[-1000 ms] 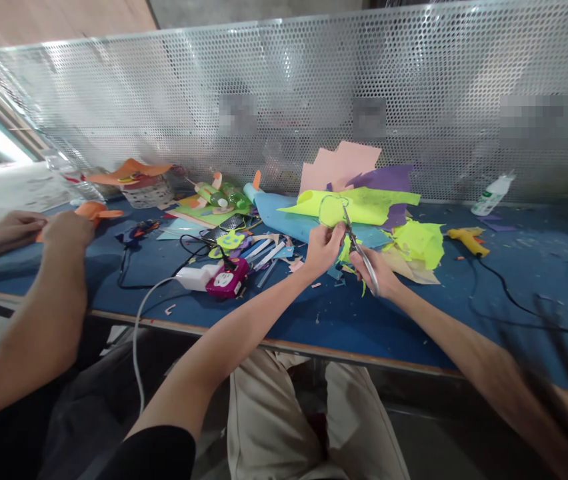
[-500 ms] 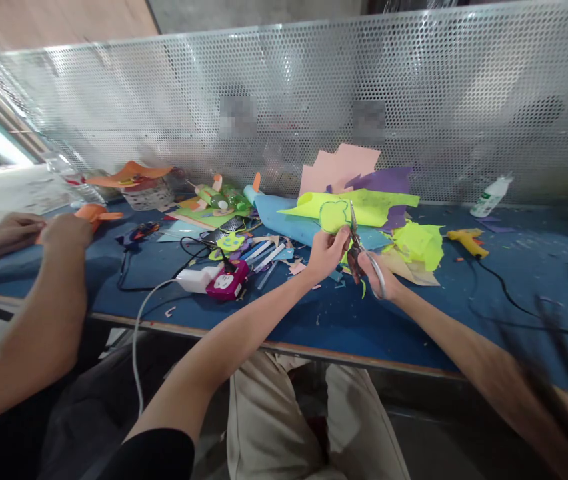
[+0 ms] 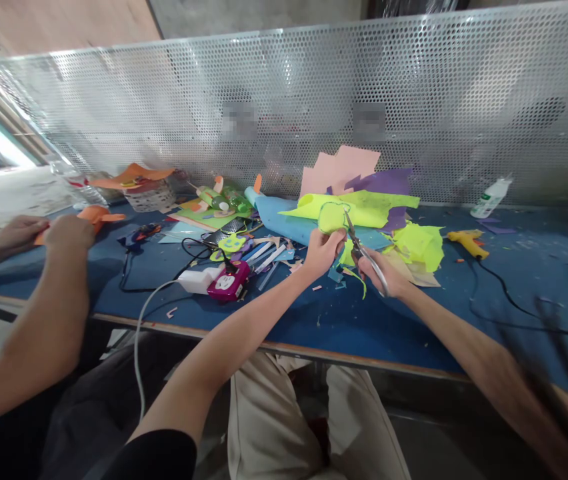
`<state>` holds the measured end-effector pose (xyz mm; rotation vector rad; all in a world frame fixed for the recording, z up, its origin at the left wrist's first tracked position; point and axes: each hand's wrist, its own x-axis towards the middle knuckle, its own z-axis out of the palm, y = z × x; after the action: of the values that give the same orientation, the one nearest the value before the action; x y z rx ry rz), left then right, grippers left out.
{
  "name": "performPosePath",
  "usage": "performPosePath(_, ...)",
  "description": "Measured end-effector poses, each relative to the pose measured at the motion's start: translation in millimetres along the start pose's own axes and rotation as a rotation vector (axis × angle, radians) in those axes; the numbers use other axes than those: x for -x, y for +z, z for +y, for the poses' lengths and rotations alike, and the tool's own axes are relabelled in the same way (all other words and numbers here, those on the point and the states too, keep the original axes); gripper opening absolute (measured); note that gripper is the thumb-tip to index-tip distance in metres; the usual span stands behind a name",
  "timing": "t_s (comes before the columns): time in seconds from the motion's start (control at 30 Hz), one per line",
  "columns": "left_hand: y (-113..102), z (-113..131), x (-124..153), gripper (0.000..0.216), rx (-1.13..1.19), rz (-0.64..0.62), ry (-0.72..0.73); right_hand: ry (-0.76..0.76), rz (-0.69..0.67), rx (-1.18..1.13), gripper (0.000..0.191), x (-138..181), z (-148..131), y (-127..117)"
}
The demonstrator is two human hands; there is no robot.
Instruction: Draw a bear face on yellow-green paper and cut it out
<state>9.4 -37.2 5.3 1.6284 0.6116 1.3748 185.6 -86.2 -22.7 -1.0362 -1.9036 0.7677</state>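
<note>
Between the fingers of my left hand (image 3: 326, 252) is a small yellow-green paper piece (image 3: 331, 217) with a wavy dark outline drawn on it. My right hand (image 3: 381, 270) is closed round the handles of a pair of scissors (image 3: 355, 241). The blades point up and to the left, against the right side of the paper piece. Behind both hands lie a larger yellow-green sheet (image 3: 364, 207) and a rolled blue sheet (image 3: 284, 217). A thin yellow-green strip (image 3: 361, 283) rests on the table below the scissors.
Crumpled yellow-green paper (image 3: 418, 245) sits right of my hands. A yellow glue gun (image 3: 469, 244) and a white bottle (image 3: 491, 197) stand farther right. To the left are a purple power adapter (image 3: 229, 281) with cords and a co-worker's hands (image 3: 69, 233) on an orange piece. A perforated metal panel (image 3: 284, 100) rises behind.
The scissors have turned, their tips now leaning left across the paper's edge instead of pointing nearly straight up. My left hand has shifted slightly left with the paper piece.
</note>
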Motion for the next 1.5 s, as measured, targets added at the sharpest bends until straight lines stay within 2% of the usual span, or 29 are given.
performPosePath(0.17, -5.0, 1.8, -3.3, 0.044, 0.0, -0.03, -0.025, 0.0, -0.059, 0.017, 0.058, 2.4, 2.6, -6.9)
performPosePath(0.47, -10.6, -4.9, -7.8, 0.05, -0.093, 0.008, 0.027, 0.018, -0.09, 0.052, 0.057, 1.3, 5.9, -10.5)
performPosePath(0.6, -12.6, -6.4, -8.6, 0.046, -0.171, 0.023, 0.04, -0.026, -0.131, 0.086, 0.054, 0.9, 6.3, -14.0)
performPosePath(0.8, -15.0, -3.1, -8.3, 0.047, -0.244, -0.019, 0.103, -0.048, -0.161, 0.086, 0.05, 2.4, 5.0, -17.0)
performPosePath(1.23, -14.2, -1.9, -7.7, 0.048, -0.218, -0.044, 0.093, -0.075, -0.131, 0.086, 0.059, 2.1, 0.8, -15.6)
performPosePath(1.5, -16.3, -2.8, -7.3, 0.046, -0.319, -0.049, 0.135, -0.055, -0.098, 0.088, 0.058, 0.8, -5.2, -15.7)
